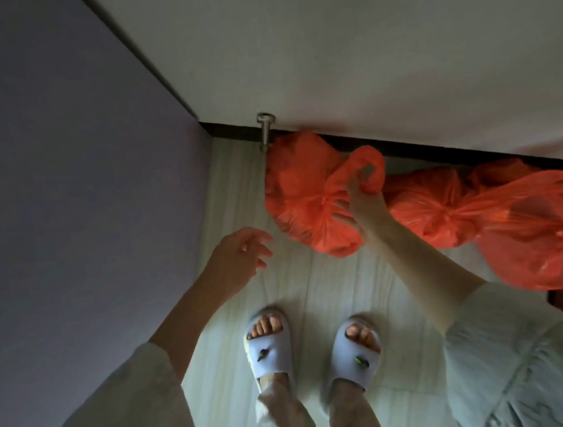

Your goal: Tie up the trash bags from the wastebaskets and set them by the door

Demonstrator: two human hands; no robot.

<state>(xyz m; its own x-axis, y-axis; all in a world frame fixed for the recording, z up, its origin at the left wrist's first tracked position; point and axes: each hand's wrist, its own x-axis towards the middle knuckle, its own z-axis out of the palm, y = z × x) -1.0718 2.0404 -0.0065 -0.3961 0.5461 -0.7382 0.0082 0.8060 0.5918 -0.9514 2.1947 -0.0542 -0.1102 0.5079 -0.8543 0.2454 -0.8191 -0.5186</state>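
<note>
Three tied orange trash bags lie in a row on the pale floor along the dark baseboard. The left bag (300, 194) is knotted at its top, and my right hand (358, 199) grips its knot and one looped handle. A second bag (424, 206) sits to its right, and a third bag (544, 239) lies at the far right, closest to me. My left hand (242, 251) hovers open just left of the first bag, fingers spread, touching nothing.
A metal door stopper (266, 130) sticks out from the baseboard right beside the left bag. A grey wall (62, 165) closes off the left side. My feet in pale slippers (268, 345) stand on the floor below the bags.
</note>
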